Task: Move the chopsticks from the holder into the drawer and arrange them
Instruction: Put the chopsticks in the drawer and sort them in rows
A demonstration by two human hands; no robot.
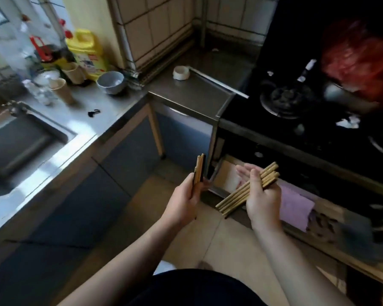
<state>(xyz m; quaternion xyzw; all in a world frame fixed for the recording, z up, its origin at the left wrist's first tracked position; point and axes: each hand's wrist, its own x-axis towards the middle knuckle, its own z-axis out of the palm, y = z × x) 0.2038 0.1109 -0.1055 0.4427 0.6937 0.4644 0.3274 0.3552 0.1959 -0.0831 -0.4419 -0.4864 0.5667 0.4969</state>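
Note:
My left hand (186,200) grips a small bunch of chopsticks (199,167), tan and dark ones, held upright beside the cabinet corner. My right hand (260,193) holds several tan wooden chopsticks (232,198) slanting from lower left to upper right, right over the open drawer (222,173) below the stove. Inside the drawer lie a pale sheet and a purple cloth (295,208). I cannot make out the holder in this view.
A black gas stove (296,102) with a pot sits above the drawer. To the left are a steel counter (102,120), a sink (16,146), a grey bowl (111,81), paper cups and a yellow bottle (86,51). The floor below is tiled.

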